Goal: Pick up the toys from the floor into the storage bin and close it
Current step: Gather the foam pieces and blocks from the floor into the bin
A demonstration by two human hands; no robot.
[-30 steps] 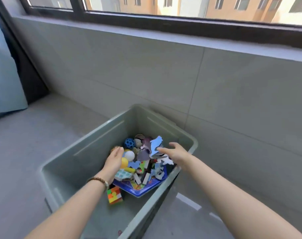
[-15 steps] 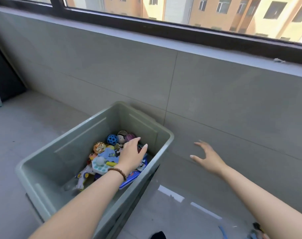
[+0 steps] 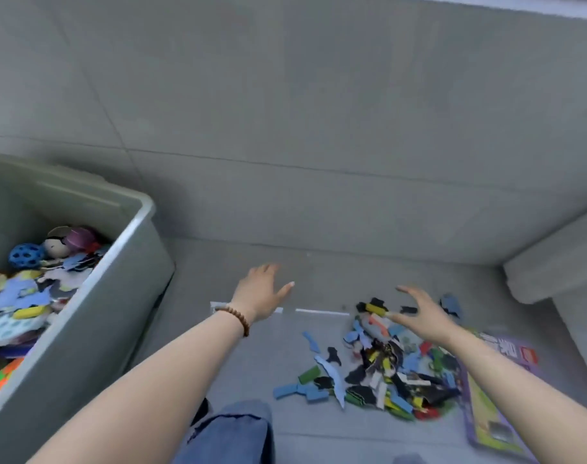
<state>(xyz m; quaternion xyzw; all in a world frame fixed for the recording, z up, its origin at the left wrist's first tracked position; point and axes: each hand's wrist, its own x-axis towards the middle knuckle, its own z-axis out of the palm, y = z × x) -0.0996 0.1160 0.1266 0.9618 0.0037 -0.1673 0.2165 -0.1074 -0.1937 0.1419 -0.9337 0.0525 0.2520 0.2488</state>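
A grey-green storage bin (image 3: pixel 131 229) stands open at the left, with balls, flat foam shapes and a colourful cube inside. On the floor at the right lies a heap of small coloured puzzle pieces (image 3: pixel 382 366). My left hand (image 3: pixel 262 293), a bead bracelet on its wrist, hovers empty over bare floor between the bin and the heap, fingers straight. Above the far edge of the heap my right hand (image 3: pixel 422 313) is spread, holding nothing. No lid is in sight.
A purple and green puzzle box or board (image 3: pixel 493 406) lies flat on the floor right of the heap. A grey tiled wall runs behind, and a grey ledge (image 3: pixel 553 266) juts in at the right. My knee in blue denim (image 3: pixel 231 433) is at the bottom.
My view has swung right and down from the bin to the floor. My left hand has left the bin and both hands have moved toward the heap of pieces.
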